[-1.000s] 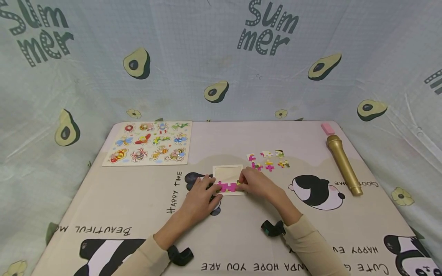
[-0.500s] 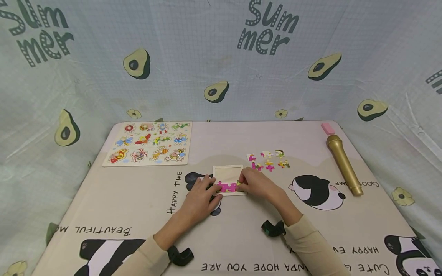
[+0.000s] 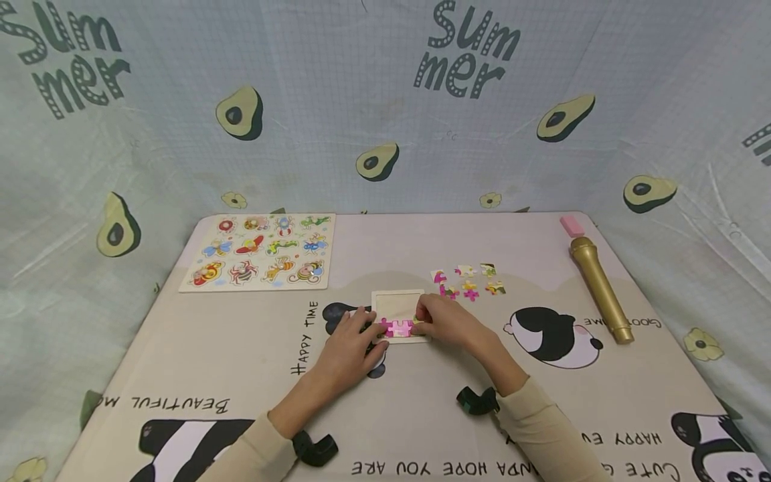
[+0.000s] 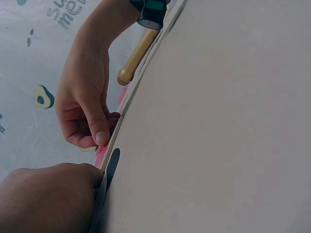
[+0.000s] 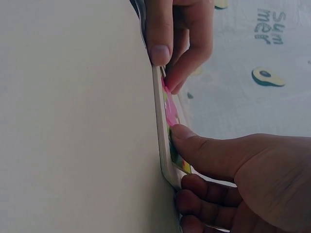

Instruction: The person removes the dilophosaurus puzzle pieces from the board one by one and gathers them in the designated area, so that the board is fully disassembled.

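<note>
A small wooden puzzle tray (image 3: 400, 305) lies at mid-table, with joined pink puzzle pieces (image 3: 399, 328) along its near side. At the tray's near left corner, my left hand (image 3: 348, 349) sets its thumb on the rim, and its bent index finger touches the pink pieces. My right hand (image 3: 448, 320) is at the tray's near right corner. In the right wrist view, its thumb presses a green and yellow puzzle piece (image 5: 181, 158), while its other fingers curl by the tray's edge. The right index fingertip is partly hidden.
Several loose puzzle pieces (image 3: 470, 281) lie beyond my right hand. At the back left is an insect picture board (image 3: 259, 251). A gold microphone (image 3: 602, 289) and a pink block (image 3: 572, 225) lie along the right side. Printed curtains enclose the table.
Both hands stay in nearly the same place at the tray. The pink pieces between them now look lighter, as if catching the light.
</note>
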`<state>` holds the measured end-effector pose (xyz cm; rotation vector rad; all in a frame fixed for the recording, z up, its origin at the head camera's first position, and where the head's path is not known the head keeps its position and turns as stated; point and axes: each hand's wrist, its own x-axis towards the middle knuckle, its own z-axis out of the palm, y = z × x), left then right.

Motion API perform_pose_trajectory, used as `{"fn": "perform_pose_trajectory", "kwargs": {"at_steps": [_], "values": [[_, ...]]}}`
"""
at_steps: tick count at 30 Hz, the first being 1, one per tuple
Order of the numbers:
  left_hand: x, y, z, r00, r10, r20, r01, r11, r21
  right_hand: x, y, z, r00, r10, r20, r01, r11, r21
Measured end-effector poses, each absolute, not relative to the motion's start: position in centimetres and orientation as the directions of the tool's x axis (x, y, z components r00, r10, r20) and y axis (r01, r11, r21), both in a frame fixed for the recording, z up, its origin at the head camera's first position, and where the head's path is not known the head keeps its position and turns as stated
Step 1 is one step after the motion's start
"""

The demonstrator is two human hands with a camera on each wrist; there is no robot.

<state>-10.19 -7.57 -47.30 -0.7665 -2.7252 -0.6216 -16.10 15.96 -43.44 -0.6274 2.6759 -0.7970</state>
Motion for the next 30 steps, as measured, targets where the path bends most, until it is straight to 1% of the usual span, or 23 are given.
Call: {"fn": "perform_pose_trajectory", "kwargs": {"at_steps": [9, 30], "values": [[-10.27, -7.53, -47.44, -0.831, 0.437, 0.344, 0.542, 0.772, 0.331, -16.15, 16.05, -43.72, -0.859, -0.497, -0.121, -0.347, 0.740, -0.575], [-10.38, -7.62, -47.58, -0.832, 0.433, 0.347, 0.538, 0.783, 0.313, -16.24, 16.01, -43.76, -0.865, -0.484, -0.130, -0.331, 0.747, -0.577]]}}
